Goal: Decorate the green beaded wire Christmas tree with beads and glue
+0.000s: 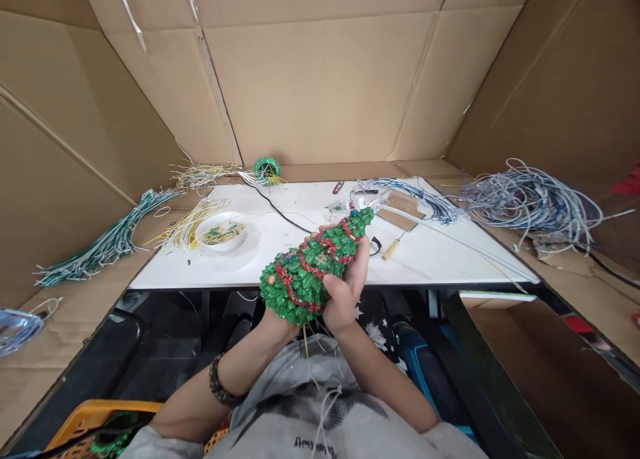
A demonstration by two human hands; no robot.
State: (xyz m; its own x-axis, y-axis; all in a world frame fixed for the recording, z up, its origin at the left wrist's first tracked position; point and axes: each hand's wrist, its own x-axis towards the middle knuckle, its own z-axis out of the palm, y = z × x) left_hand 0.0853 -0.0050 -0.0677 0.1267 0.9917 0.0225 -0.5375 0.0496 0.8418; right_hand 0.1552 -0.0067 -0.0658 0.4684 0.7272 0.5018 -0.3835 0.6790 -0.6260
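A green glittery Christmas tree figure (305, 272) with red garlands lies tilted in both hands above the table's front edge, its tip toward the upper right. My right hand (346, 292) is wrapped round its right side, thumb on the front. My left hand (281, 322) holds the wide base from below, its fingers mostly hidden behind the figure. Thin wires hang from the base toward my shirt. Close to the tip, a clear plastic piece (367, 210) shows.
On the white table (290, 209) are a white bowl (221, 245) of small parts, a wooden-handled tool (391, 249), cardboard (401, 210) and a black cable. Wire bundles (530, 202) lie at both sides. A green ring-shaped piece (267, 166) stands at the back; an orange basket (80, 422) is lower left.
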